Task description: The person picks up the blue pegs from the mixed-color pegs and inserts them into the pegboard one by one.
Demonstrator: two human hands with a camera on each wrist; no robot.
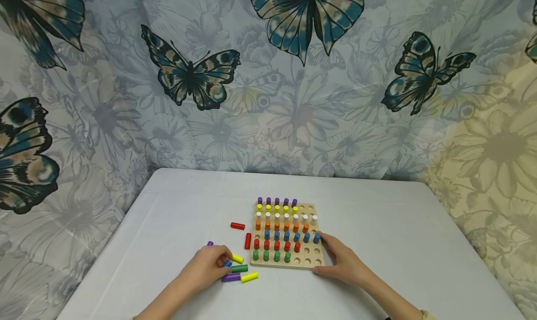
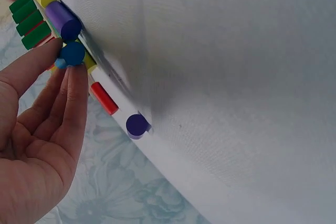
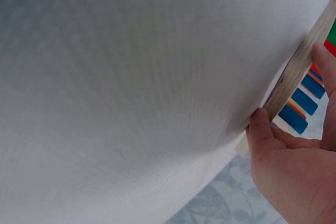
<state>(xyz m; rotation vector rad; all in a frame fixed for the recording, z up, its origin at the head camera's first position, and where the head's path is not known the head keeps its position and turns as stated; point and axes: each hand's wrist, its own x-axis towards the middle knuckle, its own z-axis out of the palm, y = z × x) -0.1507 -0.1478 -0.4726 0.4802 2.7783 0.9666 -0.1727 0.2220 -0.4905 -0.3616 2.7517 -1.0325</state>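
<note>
My left hand (image 1: pixel 208 265) pinches a blue peg (image 2: pixel 72 53) between thumb and fingertips, low over several loose pegs left of the wooden pegboard (image 1: pixel 287 262). A green peg (image 1: pixel 239 268), a purple peg (image 1: pixel 231 277) and a yellow peg (image 1: pixel 249 276) lie around the fingertips. Another yellow peg (image 1: pixel 237 258) lies just behind them. On the other side, my right hand (image 1: pixel 345 260) holds the board's right edge, thumb at the near corner and fingers farther up the side. Rows of upright coloured pegs stand in the board, with some holes bare at the right.
Two red pegs lie left of the board, one red peg (image 1: pixel 237 226) farther back and one red peg (image 1: pixel 248 241) beside its edge. A purple peg (image 2: pixel 137 125) stands upright past the left hand. The white table (image 1: pixel 377 217) meets a butterfly-patterned wall covering (image 1: pixel 293 138).
</note>
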